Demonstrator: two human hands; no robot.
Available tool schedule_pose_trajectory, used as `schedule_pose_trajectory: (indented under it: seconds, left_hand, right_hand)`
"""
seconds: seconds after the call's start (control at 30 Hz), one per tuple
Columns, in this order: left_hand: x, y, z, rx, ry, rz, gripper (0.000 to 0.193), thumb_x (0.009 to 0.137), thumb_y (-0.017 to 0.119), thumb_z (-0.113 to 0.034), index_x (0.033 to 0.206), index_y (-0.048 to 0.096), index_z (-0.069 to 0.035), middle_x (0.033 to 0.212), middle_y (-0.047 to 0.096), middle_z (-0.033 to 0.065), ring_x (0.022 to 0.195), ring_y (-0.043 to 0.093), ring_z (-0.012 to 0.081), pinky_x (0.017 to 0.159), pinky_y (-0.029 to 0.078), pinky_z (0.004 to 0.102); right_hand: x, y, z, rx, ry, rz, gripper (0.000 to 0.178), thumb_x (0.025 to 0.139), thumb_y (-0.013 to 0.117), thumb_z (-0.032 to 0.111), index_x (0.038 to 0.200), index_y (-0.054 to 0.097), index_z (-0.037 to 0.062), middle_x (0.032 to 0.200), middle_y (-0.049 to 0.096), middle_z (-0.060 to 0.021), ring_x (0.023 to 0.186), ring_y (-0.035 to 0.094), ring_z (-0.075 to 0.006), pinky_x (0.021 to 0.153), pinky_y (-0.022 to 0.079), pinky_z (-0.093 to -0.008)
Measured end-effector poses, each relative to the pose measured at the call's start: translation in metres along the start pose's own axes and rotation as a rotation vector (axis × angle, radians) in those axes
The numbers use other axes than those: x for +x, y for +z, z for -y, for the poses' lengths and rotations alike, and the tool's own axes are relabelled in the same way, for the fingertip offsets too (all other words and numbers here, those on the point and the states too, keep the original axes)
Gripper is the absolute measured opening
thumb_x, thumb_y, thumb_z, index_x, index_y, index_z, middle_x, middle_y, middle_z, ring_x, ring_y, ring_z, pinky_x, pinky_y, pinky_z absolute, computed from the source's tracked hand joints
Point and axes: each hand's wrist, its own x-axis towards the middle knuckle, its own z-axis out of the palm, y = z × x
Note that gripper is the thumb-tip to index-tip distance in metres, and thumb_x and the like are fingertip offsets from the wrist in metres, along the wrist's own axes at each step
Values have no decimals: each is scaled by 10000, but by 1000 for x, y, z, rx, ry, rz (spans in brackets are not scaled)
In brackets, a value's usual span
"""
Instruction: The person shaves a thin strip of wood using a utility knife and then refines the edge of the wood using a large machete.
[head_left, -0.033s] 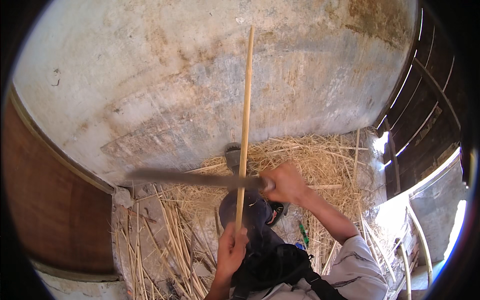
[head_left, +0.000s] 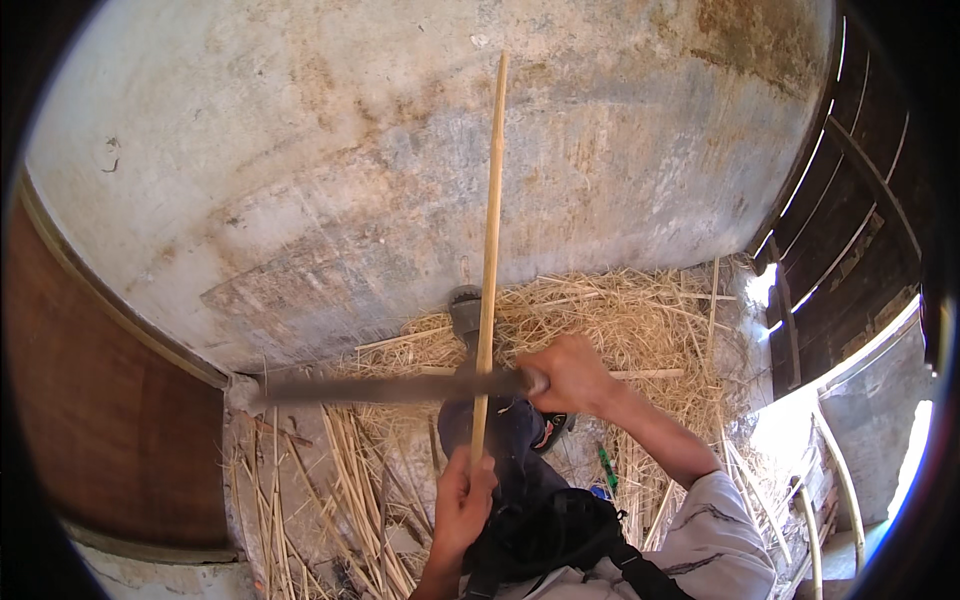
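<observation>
My left hand [head_left: 466, 497] is closed around the lower end of a long pale strip, apparently bamboo [head_left: 493, 210]. The strip points away from me, its narrow tip in front of the wall. My right hand [head_left: 570, 374] grips the handle of a long machete [head_left: 390, 389], whose blade lies crosswise to the left, smeared by motion. Blade and strip cross above my dark-trousered leg [head_left: 458, 420]. Whether the edge touches the strip, I cannot tell.
Curly shavings [head_left: 620, 320] cover the floor along the stained wall [head_left: 400, 150]. Several long thin strips [head_left: 350, 460] lie at lower left, beside a brown panel [head_left: 120, 400]. A small green object [head_left: 607, 466] rests by my foot. Dark boards [head_left: 840, 230] stand at right.
The machete and my right hand have come slightly nearer to me along the strip. My left hand and the strip stay in place.
</observation>
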Motion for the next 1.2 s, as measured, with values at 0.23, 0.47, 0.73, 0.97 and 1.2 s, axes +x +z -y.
schedule_pose_trajectory:
  seconds: [0.23, 0.47, 0.73, 0.97, 1.2]
  left_hand:
    - [3, 0, 9, 57, 65, -3, 148, 1106, 553, -216, 1034, 523, -91, 689, 440, -69, 472, 328, -19, 402, 248, 187]
    - [1, -4, 5, 71, 30, -11, 135, 1110, 543, -211, 1048, 523, -93, 691, 435, -73, 478, 322, -19, 404, 257, 191]
    - [-3, 1, -11, -92, -84, 3, 102, 1105, 550, -175, 1052, 544, -88, 702, 458, -71, 495, 356, -17, 426, 257, 186]
    - [4, -9, 4, 3, 20, -17, 110, 1102, 564, -185, 1044, 543, -95, 702, 473, -71, 497, 375, -19, 431, 254, 188]
    - [1, -8, 1, -38, -32, -6, 137, 1099, 573, -219, 1048, 534, -98, 682, 435, -73, 481, 323, -18, 410, 261, 190]
  right_hand:
    - [39, -8, -43, 48, 111, -166, 168, 714, 746, 233, 847, 713, 136, 749, 699, -141, 738, 695, -394, 673, 546, -519]
    - [37, -15, -18, 26, -34, -103, 103, 735, 712, 182, 781, 719, 90, 705, 672, -170, 695, 663, -424, 670, 540, -502]
    - [66, -23, -37, 155, 154, -224, 107, 727, 701, 176, 793, 713, 93, 690, 665, -166, 666, 664, -396, 664, 552, -483]
    - [80, -28, -45, 68, 96, -127, 101, 739, 687, 171, 795, 731, 99, 696, 701, -144, 664, 692, -332, 646, 552, -458]
    - [108, -51, -74, 119, 96, -132, 122, 765, 650, 158, 778, 739, 75, 680, 681, -158, 647, 673, -330, 645, 535, -460]
